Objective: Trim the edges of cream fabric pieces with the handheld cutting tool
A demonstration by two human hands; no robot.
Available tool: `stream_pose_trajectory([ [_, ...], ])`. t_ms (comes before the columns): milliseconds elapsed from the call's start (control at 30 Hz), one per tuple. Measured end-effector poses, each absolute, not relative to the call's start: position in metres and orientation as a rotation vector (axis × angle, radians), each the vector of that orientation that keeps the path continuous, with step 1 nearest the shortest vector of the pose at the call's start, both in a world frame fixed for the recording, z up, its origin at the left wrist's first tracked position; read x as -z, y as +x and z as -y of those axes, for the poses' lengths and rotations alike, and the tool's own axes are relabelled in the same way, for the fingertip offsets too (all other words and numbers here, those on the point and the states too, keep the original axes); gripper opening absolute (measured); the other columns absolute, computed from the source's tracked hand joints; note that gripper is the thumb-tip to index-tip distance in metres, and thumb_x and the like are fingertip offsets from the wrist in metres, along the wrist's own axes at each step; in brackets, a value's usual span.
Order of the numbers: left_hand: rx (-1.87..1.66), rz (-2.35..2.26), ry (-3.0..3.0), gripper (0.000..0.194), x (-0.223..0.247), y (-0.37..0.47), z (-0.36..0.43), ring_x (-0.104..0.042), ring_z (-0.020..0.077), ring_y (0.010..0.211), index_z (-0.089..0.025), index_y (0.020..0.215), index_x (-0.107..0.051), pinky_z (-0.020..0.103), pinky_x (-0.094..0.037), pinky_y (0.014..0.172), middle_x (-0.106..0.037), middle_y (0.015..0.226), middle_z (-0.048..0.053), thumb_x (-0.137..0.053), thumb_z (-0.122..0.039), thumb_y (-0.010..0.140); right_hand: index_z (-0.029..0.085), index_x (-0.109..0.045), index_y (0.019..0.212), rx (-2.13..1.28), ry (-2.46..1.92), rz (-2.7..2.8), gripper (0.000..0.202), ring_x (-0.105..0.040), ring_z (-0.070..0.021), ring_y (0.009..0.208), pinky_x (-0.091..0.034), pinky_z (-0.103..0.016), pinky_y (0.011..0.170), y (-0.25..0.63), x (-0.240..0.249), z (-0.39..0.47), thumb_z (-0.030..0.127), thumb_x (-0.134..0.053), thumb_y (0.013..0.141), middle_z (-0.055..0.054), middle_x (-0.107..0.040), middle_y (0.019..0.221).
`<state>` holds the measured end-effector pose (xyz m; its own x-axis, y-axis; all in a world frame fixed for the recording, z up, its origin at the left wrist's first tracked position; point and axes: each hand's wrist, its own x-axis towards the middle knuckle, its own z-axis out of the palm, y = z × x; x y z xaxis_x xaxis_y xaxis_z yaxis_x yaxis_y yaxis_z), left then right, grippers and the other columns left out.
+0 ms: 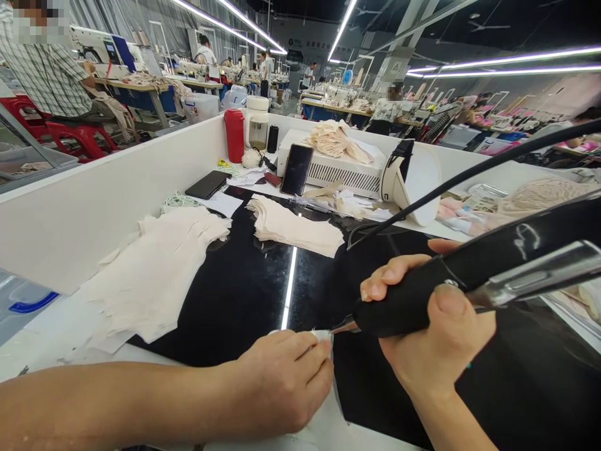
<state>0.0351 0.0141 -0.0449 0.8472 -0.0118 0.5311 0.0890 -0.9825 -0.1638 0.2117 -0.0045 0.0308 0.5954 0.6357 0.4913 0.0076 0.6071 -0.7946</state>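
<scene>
My right hand is wrapped round a black hand tool with a narrow metal tip; its exact kind I cannot tell. Under my right thumb a long silver metal bar runs along the tool. My left hand is closed, pinching a small piece of white cloth between thumb and fingers. The tool's tip meets this cloth or sits right beside it. Most of the cloth is hidden by my left fingers. Both hands are above the glossy black work surface.
Cream fabric stacks lie left and at the middle back. A phone leans on a white vented box. Beside it are a red tumbler and a white lamp shade. A black cable crosses the right side.
</scene>
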Motion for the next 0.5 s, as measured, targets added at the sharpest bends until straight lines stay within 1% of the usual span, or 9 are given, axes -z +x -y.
stream_pose_trajectory([
  [200, 0.842, 0.059, -2.856, 0.024, 0.0423, 0.0353, -0.0150, -0.069, 0.0233, 0.101, -0.005, 0.111, -0.070, 0.031, -0.060, 0.077, -0.073, 0.109, 0.016, -0.050, -0.008, 0.099, 0.025, -0.061, 0.102, -0.431, -0.803, 0.836, 0.044, -0.056, -0.0137, 0.044, -0.050, -0.028, 0.041, 0.2103, -0.0295, 0.0038, 0.046, -0.081, 0.069, 0.006, -0.064, 0.065],
  [267, 0.855, 0.052, -2.853, 0.023, 0.0419, 0.0357, -0.0152, -0.069, 0.0234, 0.100, -0.004, 0.110, -0.071, 0.031, -0.060, 0.076, -0.074, 0.108, 0.015, -0.051, -0.007, 0.098, 0.025, -0.061, 0.102, -0.439, -0.797, 0.848, 0.043, -0.057, -0.0140, 0.045, -0.050, -0.028, 0.041, 0.2090, -0.0285, 0.0036, 0.044, -0.081, 0.069, 0.006, -0.065, 0.066],
  [400, 0.856, 0.046, -2.851, 0.023, 0.0418, 0.0366, -0.0154, -0.069, 0.0227, 0.099, -0.004, 0.110, -0.071, 0.031, -0.060, 0.075, -0.074, 0.108, 0.016, -0.052, -0.007, 0.098, 0.026, -0.060, 0.102, -0.452, -0.820, 0.868, 0.034, -0.059, -0.0144, 0.047, -0.052, -0.029, 0.044, 0.2074, -0.0275, 0.0041, 0.036, -0.077, 0.074, 0.006, -0.065, 0.067],
  [500, 0.862, 0.046, -2.846, 0.020, 0.0415, 0.0374, -0.0159, -0.070, 0.0216, 0.095, -0.004, 0.108, -0.071, 0.030, -0.060, 0.073, -0.075, 0.103, 0.015, -0.054, -0.006, 0.098, 0.026, -0.060, 0.102, -0.463, -0.797, 0.858, 0.034, -0.058, -0.0139, 0.047, -0.051, -0.028, 0.045, 0.2064, -0.0270, 0.0037, 0.038, -0.077, 0.075, 0.006, -0.065, 0.068],
])
